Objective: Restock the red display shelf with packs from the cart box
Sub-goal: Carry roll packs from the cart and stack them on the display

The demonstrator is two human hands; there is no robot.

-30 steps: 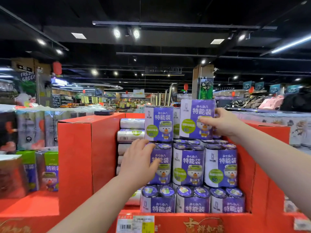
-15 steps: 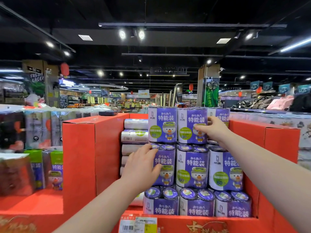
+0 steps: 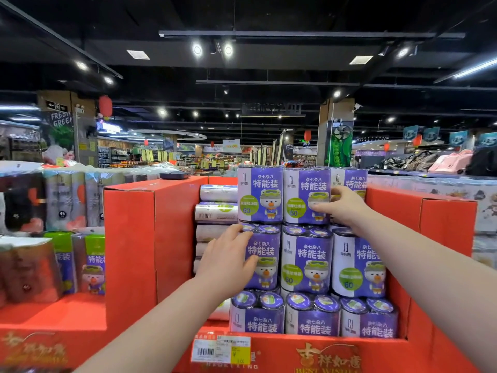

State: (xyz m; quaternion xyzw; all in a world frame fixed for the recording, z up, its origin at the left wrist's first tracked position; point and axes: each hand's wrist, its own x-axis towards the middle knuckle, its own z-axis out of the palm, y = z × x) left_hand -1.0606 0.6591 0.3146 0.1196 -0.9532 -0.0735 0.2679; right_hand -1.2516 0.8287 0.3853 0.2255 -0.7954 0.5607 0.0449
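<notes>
Hands open-fingered: left hand (image 3: 228, 262) presses middle-row pack (image 3: 266, 251), right hand (image 3: 343, 207) touches top-row pack (image 3: 304, 189).

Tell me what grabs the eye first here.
A three-tier stack of purple packs fills the bright red display shelf at the centre of the view. The left hand rests against the middle tier's leftmost pack, while the right hand presses on the top tier.
</notes>
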